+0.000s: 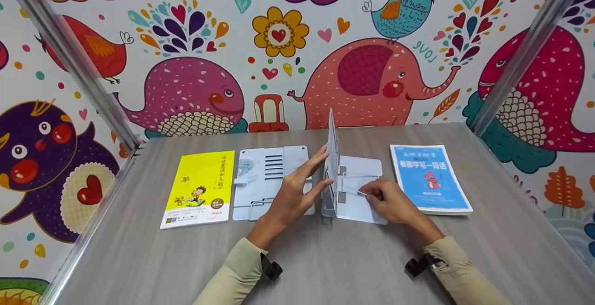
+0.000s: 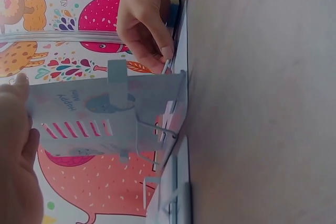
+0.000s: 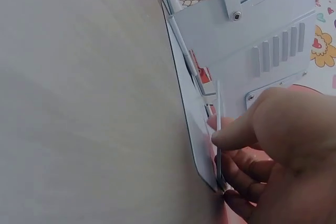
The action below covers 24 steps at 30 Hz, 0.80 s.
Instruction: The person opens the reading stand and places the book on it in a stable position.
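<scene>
A white folding book stand [image 1: 356,205] is unfolded mid-table, its slotted panel [image 2: 79,111] upright and seen almost edge-on from above. My left hand [image 1: 293,191] touches the panel's left side with thumb and fingers fairly straight. On the other side, my right hand [image 1: 388,200] pinches a thin wire support [image 3: 219,129] over the base, between thumb and curled fingers. Left of it, a second white book stand [image 1: 251,175] lies flat, with slots and a wire bracket, partly behind my left hand.
A yellow book [image 1: 200,184] lies at the left of the stands. To their right is a thick blue book [image 1: 430,177], close to my right hand. The grey table [image 1: 325,268] meets a patterned wall at the back, and metal posts [image 1: 520,54] frame both sides.
</scene>
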Available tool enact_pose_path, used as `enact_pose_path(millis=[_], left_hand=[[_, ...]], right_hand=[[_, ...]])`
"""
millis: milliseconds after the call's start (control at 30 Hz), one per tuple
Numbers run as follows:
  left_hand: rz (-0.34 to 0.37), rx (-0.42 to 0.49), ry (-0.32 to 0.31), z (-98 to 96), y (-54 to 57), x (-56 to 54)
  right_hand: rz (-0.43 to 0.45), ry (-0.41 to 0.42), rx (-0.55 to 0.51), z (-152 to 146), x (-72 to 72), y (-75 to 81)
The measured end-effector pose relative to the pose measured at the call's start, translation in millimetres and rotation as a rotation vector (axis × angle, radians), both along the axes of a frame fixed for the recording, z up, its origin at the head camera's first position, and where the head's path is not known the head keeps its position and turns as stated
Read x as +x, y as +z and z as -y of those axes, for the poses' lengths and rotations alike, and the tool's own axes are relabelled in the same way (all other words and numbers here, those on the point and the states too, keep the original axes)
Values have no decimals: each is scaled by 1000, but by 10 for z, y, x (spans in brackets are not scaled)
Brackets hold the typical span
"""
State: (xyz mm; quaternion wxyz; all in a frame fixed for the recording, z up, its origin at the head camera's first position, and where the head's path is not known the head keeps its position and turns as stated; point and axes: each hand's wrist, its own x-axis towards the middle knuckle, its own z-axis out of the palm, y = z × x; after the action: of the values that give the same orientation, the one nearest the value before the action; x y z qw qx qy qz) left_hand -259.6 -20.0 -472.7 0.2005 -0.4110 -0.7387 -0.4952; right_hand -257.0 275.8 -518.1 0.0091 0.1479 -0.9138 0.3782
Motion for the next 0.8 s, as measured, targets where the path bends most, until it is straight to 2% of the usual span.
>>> enact_pose_path(millis=[367, 800], left_hand=[[-16, -10, 9, -106, 27, -9], [-76, -62, 10, -391, 54, 38]], right_hand=[[-15, -12, -114, -56, 34, 22], [33, 43, -80, -58, 99, 44]])
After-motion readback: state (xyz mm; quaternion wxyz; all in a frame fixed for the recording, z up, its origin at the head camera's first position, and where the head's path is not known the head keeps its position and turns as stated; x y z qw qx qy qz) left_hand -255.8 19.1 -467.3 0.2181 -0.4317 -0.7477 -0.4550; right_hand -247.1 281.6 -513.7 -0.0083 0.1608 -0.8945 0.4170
